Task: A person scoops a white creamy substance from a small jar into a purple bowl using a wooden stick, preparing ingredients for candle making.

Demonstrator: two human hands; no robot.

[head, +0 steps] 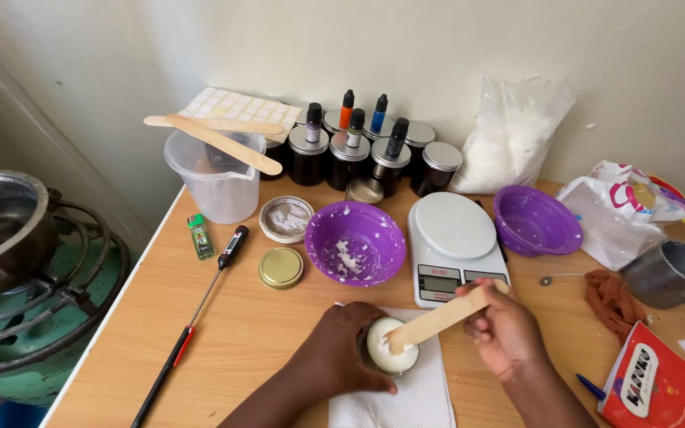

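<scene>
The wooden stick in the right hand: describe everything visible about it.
The wooden stick is flat, broad and pale, like a large craft stick with rounded ends. The right hand grips its upper end, so it slants down to the left. Its lower tip rests in the white, creamy fill of a small jar, which the left hand steadies on a white paper towel. The stick's face looks clean and dry.

Both forearms reach in from the near edge. The left hand is curled, fingers wrapped in a loose cup, knuckles up. The right hand, just right of it, is closed in a pinching grip
</scene>
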